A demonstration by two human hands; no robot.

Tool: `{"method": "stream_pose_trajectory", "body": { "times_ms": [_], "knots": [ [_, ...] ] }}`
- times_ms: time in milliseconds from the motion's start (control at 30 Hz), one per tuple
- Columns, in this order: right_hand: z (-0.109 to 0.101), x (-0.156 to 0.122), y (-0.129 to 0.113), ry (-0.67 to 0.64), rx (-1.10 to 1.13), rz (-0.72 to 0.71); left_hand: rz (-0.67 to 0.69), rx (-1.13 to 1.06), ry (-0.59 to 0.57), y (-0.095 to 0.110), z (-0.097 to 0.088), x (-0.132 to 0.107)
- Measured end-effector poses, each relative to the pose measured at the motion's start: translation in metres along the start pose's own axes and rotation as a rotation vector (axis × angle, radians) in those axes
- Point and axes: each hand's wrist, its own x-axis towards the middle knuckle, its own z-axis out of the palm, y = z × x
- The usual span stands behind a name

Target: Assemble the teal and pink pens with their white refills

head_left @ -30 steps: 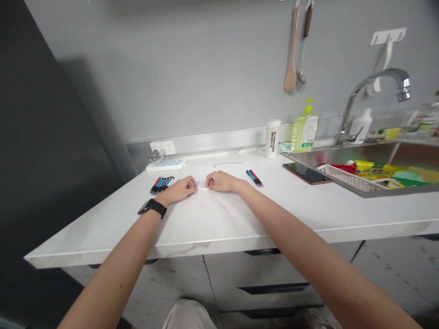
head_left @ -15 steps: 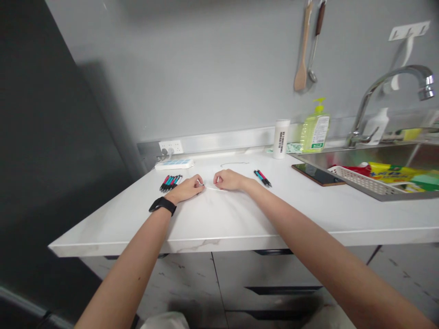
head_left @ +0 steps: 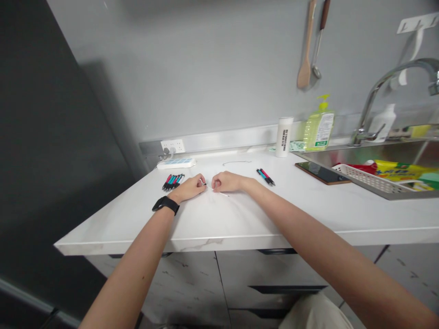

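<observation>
Thin white strip (head_left: 222, 194): lies low over the table (head_left: 240, 224), running between the two hands and slanting toward the viewer on the right-hand side. Its middle is hidden by the fingers; thickness and material are hard to make out at this view.

Left hand (head_left: 187, 189): curled, fingertips pinched on the strip's far end. Black wristwatch (head_left: 165, 205) on the wrist. Right hand (head_left: 225, 182): also curled, fingers closed over the strip, its free end showing past them. The fingertips of the two hands are just apart, with the strip bridging the gap. Exact finger contact is partly hidden by the hands themselves.

From the strip outward: bundle of black, pink and teal pens (head_left: 173, 182) just beyond the left hand; pair of similar pens (head_left: 265, 177) beyond the right hand; thin curved wire (head_left: 236, 162) farther back, behind the strip. Farther left of the strip, a white power strip (head_left: 175, 163) sits below a wall socket (head_left: 172, 146). Well right of it: a phone (head_left: 322, 173) beside a steel sink (head_left: 377, 157) holding a white plastic basket (head_left: 363, 179). Items inside the sink are cut off by the frame edge.
</observation>
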Motion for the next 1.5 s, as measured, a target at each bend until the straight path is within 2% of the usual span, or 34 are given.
{"method": "stream_pose_trajectory", "body": {
  "times_ms": [200,600,867,1233,1500],
  "knots": [
    [-0.002,0.001,-0.001,0.025,-0.106,0.018,-0.005,0.015,-0.002,0.003,-0.001,-0.001],
    [-0.004,-0.001,0.004,0.038,-0.162,0.034,0.025,0.034,-0.007,0.000,0.000,0.002],
    [-0.005,-0.007,-0.008,0.030,-0.247,0.176,0.042,0.063,-0.003,0.005,0.000,0.002],
    [0.004,-0.005,-0.011,0.090,-0.382,0.239,0.046,0.035,0.052,0.014,0.001,0.004],
    [0.009,-0.004,-0.013,0.102,-0.433,0.186,0.054,0.036,0.071,0.017,0.001,0.002]
  ]
}}
